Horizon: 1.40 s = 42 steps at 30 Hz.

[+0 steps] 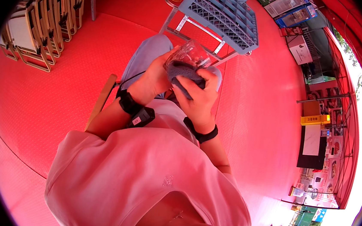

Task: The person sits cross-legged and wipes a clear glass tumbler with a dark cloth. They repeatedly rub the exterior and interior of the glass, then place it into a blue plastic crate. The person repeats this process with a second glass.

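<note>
I sit with both hands raised over my lap. My left hand (pixel 155 77) grips a clear drinking glass (pixel 194 51) by its left side; the glass lies tilted, and part of its wall hides behind the cloth and fingers. My right hand (pixel 200 98) holds a dark grey cloth (pixel 184 71) pressed against the near end of the glass. Whether some of the cloth is tucked inside the glass, I cannot tell. Just beyond my knees a grey-blue plastic glass rack (pixel 222 28) with a grid of compartments rests on a metal-legged folding stand (pixel 201 27).
Several folding chairs (pixel 51 21) lean together at the upper left. A wooden armrest (pixel 102 101) is beside my left arm. Crates and boxes (pixel 292 18) stand far right, near a stall with a yellow sign (pixel 315 120). The floor (pixel 258 119) is red textured sheeting with seams.
</note>
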Tool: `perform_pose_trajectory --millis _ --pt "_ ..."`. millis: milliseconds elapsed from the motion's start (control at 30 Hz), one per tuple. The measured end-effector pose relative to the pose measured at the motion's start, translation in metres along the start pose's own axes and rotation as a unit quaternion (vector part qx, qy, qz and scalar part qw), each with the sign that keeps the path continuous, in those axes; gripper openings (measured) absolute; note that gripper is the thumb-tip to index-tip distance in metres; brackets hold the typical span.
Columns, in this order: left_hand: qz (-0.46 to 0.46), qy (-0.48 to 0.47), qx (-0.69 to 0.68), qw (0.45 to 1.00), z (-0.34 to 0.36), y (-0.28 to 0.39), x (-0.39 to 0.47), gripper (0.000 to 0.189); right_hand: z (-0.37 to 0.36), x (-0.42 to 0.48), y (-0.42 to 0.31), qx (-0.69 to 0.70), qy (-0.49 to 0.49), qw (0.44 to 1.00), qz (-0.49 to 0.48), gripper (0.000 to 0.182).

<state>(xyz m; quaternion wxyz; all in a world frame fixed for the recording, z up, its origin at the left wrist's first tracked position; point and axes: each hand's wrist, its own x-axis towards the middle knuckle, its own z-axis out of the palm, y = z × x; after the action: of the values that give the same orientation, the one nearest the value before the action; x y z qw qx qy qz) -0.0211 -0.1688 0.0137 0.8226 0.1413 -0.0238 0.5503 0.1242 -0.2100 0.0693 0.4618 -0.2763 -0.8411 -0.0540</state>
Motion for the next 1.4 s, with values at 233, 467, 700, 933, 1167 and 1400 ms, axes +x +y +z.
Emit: perform_pose_trajectory --millis 233,467,700,933,1167,1400 --pt "0.015 0.014 0.044 0.999 0.003 -0.003 0.002 0.045 -0.008 0.002 0.006 -0.005 -0.025 1.000 0.010 0.033" --pt "-0.038 -0.028 0.041 0.998 -0.016 -0.003 0.000 0.049 -0.027 0.032 0.042 -0.039 0.065 0.993 0.086 0.028" --pt "-0.007 0.038 0.042 0.998 0.020 -0.006 -0.003 0.050 -0.039 0.034 0.028 -0.034 0.067 0.992 0.099 0.028" --pt "0.013 0.030 0.058 0.998 0.012 -0.004 0.000 0.054 -0.013 0.012 0.009 -0.009 0.015 0.997 0.079 0.026" --pt "0.005 0.012 0.119 0.993 0.019 0.001 -0.005 0.061 -0.006 -0.001 -0.003 0.012 -0.016 0.997 0.080 0.028" --pt "0.014 0.084 0.195 0.977 0.030 -0.004 -0.008 0.065 -0.027 0.010 0.012 -0.020 0.046 0.992 0.117 0.028"
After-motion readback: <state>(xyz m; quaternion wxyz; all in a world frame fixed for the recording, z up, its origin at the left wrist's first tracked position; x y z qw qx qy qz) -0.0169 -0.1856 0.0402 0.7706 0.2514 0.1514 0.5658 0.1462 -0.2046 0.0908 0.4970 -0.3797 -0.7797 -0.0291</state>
